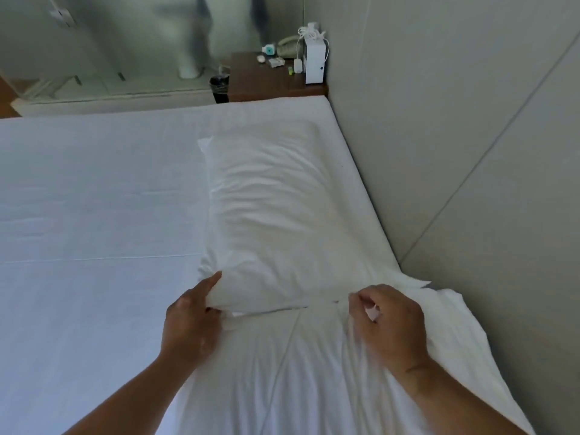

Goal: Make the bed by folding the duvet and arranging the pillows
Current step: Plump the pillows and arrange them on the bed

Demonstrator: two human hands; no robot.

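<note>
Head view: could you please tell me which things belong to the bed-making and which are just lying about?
Job: white wrinkled pillow, white rumpled bedding nearer, white bed sheet, left hand, right hand.
Lying about: brown wooden nightstand, white box-shaped device, beige telephone, black bin.

- Bedroom, with the look of a hotel room.
- Wide bed (pixel 94 183) under a plain white sheet pulled flat; a white pillow (pixel 276 208) lies along the edge nearest the wall.
- Pale padded wall panels (pixel 439 120) run beside the bed, with seams showing between them.
- A dark wooden nightstand (pixel 260 80) in the corner carries a corded telephone (pixel 287 47), a white box (pixel 314 62) with a cable on top, and small loose items.
- Black waste bin (pixel 220 87) just beside the nightstand.
- Frosted glass partition (pixel 110 42) beyond the bed.
</note>
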